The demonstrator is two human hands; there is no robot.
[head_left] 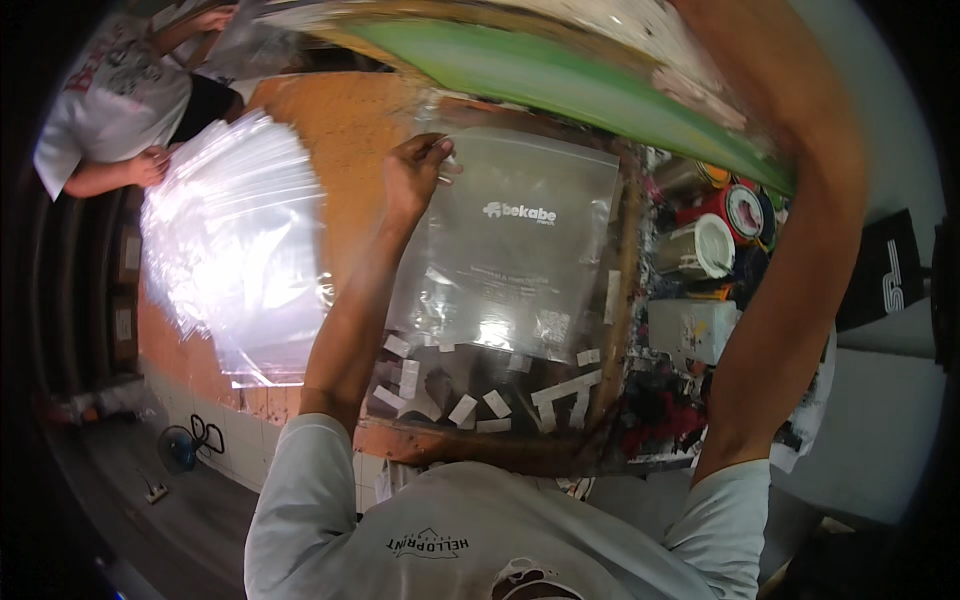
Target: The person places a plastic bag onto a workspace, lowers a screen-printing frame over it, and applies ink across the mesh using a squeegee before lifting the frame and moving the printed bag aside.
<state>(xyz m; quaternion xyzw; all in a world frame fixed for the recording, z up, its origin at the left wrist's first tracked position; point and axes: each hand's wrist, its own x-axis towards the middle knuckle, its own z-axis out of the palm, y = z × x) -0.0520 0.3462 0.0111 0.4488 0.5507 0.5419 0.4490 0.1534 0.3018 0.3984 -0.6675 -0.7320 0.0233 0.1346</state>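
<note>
A clear plastic bag (480,240) with white print lies flat on the dark work surface in front of me. My left hand (418,178) is closed at the bag's upper left corner, pinching its edge between thumb and fingers. Beyond the bag a green screen-printing frame (560,75) stands raised and tilted, slanting down to the right. My right forearm (790,270) reaches up past the frame's right end. My right hand lies beyond the top edge, so its grip is hidden.
A fanned stack of clear bags (250,260) covers the orange table at left, with a co-worker's hand (152,166) on it. Open paint tins (712,247) and a grey container (692,330) stand at right. White tape pieces (463,409) stick to the near work surface.
</note>
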